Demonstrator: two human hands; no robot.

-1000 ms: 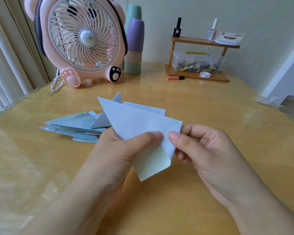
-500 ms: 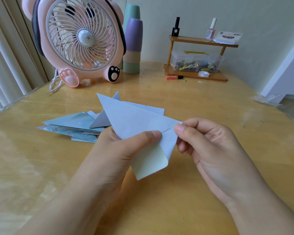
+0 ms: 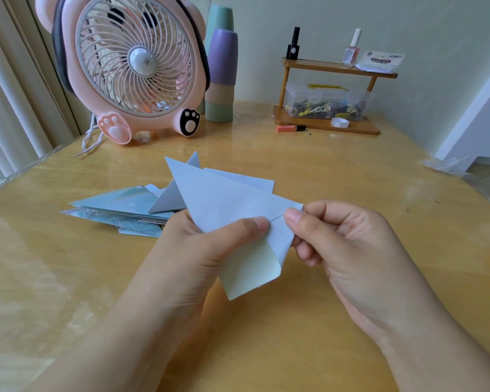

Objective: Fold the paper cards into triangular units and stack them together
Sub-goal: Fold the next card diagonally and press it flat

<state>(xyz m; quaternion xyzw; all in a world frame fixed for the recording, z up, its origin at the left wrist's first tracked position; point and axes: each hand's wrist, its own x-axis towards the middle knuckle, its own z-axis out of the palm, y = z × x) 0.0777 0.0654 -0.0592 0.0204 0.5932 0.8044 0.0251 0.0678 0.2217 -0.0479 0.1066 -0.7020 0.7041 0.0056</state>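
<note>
A pale blue paper card (image 3: 224, 202), partly folded into a triangle, is held above the wooden table (image 3: 337, 176). My left hand (image 3: 198, 250) grips it from below, thumb pressed on the fold near the middle. My right hand (image 3: 348, 244) pinches the card's right corner between thumb and fingers. A loose flap (image 3: 249, 270) curls down below the left thumb. Behind the hands lies a stack of folded blue patterned triangular units (image 3: 125, 207), partly hidden by the held card.
A pink bear-shaped fan (image 3: 136, 66) stands at the back left with its white cord (image 3: 89, 142). Stacked pastel cups (image 3: 221, 66) stand beside it. A small wooden shelf (image 3: 331, 123) with nail polish bottles, a clip box and tape sits at the back right.
My right thumb has slid up along the card's right edge to the corner, and the flap has curled slightly more. The left hand has stayed in place.
</note>
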